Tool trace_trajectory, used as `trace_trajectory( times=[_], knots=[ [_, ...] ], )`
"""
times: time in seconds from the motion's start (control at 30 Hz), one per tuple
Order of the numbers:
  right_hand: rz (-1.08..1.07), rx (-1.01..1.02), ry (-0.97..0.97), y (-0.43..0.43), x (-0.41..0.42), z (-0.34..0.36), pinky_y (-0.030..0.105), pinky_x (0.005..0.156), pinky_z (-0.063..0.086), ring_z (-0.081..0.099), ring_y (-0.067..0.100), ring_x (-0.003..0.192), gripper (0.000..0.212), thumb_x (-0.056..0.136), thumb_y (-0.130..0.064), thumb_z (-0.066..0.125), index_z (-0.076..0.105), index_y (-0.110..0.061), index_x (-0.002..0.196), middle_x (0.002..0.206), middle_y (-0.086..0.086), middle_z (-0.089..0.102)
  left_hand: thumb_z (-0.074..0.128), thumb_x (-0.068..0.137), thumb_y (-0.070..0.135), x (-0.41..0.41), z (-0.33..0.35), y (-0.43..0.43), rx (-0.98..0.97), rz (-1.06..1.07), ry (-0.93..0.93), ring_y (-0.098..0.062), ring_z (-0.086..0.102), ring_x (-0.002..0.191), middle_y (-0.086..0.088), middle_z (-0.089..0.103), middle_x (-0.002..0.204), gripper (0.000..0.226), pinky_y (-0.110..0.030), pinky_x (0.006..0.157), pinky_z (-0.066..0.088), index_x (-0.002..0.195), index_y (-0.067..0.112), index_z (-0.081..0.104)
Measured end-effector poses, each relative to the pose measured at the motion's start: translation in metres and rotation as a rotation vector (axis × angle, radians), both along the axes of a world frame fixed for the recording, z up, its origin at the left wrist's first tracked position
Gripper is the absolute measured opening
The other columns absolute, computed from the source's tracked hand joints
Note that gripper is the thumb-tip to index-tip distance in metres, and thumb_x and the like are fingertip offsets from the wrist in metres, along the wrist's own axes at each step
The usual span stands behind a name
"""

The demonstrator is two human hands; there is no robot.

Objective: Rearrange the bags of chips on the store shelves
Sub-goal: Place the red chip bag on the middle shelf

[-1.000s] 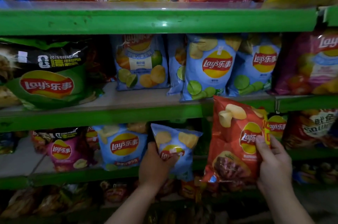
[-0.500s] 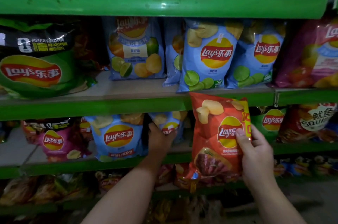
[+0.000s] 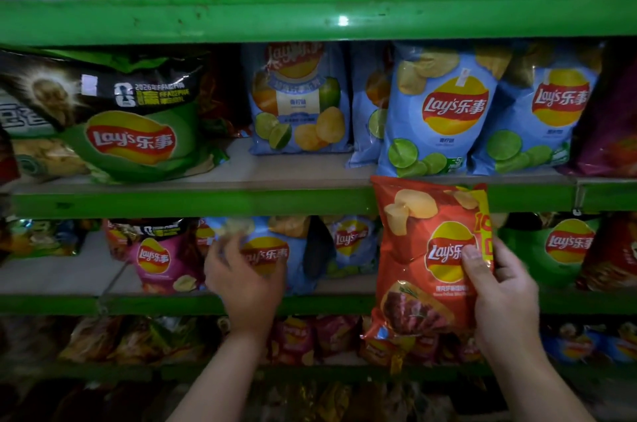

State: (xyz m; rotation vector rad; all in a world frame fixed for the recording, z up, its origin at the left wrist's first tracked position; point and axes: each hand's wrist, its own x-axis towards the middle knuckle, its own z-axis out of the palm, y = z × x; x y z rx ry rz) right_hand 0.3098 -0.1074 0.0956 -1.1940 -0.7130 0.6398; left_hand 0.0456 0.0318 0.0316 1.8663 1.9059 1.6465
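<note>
The person is working somewhere in the middle of the job, by the look of it. The right hand [image 3: 499,287] is holding a red bag of chips [image 3: 424,259] upright in front of the shelving, pinching its right edge with the thumb on the face and the other fingers behind. The bag's top is overlapping the green lip of the middle shelf [image 3: 206,202], so it is sitting on no shelf yet. The left hand [image 3: 241,280] is reaching onto the lower shelf [image 3: 51,275] against a blue bag [image 3: 272,249], but blur is hiding whether its fingers are gripping or only pressing. Blue lime bags [image 3: 444,111] are standing lined up above. Mixed colours are sitting side by side below, so sorting seems far from finished.
</note>
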Motion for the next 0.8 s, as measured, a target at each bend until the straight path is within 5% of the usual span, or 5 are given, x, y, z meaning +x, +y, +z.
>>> trace_trajectory(
  times=[0.13, 0.2, 0.4, 0.67, 0.8],
  knots=[
    [0.028, -0.008, -0.001, 0.004, -0.004, 0.001, 0.038, 0.061, 0.06, 0.075, 0.02, 0.083, 0.042, 0.067, -0.056, 0.072, 0.065, -0.048, 0.108, 0.096, -0.008, 0.076, 0.095, 0.052, 0.045, -0.029, 0.004, 0.023, -0.417, -0.105, -0.311, -0.036, 0.035, 0.141, -0.019, 0.032, 0.155, 0.135, -0.049, 0.11, 0.035, 0.155, 0.013, 0.014],
    [0.033, -0.011, -0.005, 0.005, -0.007, 0.002, 0.042, 0.066, 0.06, 0.075, 0.02, 0.084, 0.041, 0.068, -0.056, 0.072, 0.065, -0.05, 0.108, 0.096, -0.009, 0.076, 0.094, 0.062, 0.028, -0.037, 0.004, 0.03, -0.492, -0.255, -0.464, -0.03, 0.048, 0.133, -0.011, 0.046, 0.149, 0.126, -0.042, 0.102, 0.043, 0.156, 0.018, 0.01],
    [0.05, -0.002, -0.048, 0.01, -0.018, 0.009, 0.034, 0.059, 0.059, 0.073, 0.011, 0.081, 0.035, 0.065, -0.062, 0.07, 0.062, -0.062, 0.099, 0.093, -0.02, 0.073, 0.084, 0.077, 0.012, -0.053, -0.003, 0.017, -0.382, -0.32, -0.424, -0.023, 0.062, 0.113, 0.001, 0.066, 0.119, 0.062, -0.045, 0.093, 0.052, 0.13, 0.02, 0.053],
    [0.004, 0.021, -0.16, 0.015, -0.038, 0.024, 0.013, 0.051, 0.053, 0.068, -0.006, 0.08, 0.032, 0.073, -0.065, 0.062, 0.057, -0.065, 0.104, 0.095, -0.036, 0.067, 0.089, 0.069, 0.03, -0.084, 0.023, -0.035, -0.372, -0.113, -0.24, -0.028, 0.064, 0.092, 0.007, 0.064, 0.095, 0.063, -0.032, 0.07, 0.043, 0.123, 0.024, 0.056],
    [-0.021, 0.019, -0.147, 0.017, -0.045, 0.031, 0.023, 0.059, 0.054, 0.067, -0.007, 0.081, 0.032, 0.072, -0.066, 0.061, 0.055, -0.067, 0.103, 0.094, -0.038, 0.066, 0.089, 0.057, 0.045, -0.109, 0.052, -0.062, -0.515, -0.225, -0.17, -0.002, 0.064, 0.079, 0.024, 0.069, 0.086, 0.063, -0.024, 0.063, 0.048, 0.109, 0.054, 0.055]
  ],
)
